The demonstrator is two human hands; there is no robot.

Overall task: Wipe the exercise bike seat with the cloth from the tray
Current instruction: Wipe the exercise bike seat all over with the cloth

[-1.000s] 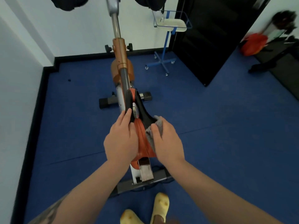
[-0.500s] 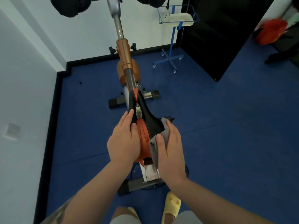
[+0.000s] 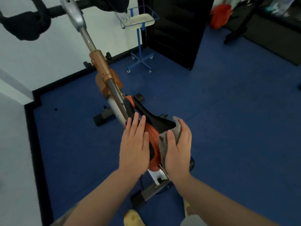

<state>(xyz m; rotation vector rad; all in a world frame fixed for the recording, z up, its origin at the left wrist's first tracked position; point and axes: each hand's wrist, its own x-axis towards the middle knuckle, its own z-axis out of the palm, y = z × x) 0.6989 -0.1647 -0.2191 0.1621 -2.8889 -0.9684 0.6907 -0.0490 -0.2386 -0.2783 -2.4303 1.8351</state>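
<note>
The left hand (image 3: 134,144) lies flat, fingers released, steadying the seat (image 3: 153,128) so the right hand (image 3: 178,149), grasping the cloth (image 3: 164,141), can rub beside it.

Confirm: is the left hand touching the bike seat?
Touching. The head view shows the left hand lying flat on the seat, its fingers overlapping the seat's left side with no visible gap.

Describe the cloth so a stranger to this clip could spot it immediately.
Start at the orange exercise bike mid-room and follow it down to its black-and-orange seat. The grey cloth is pressed against the seat's right side under the right hand; the left hand is bare.
</note>
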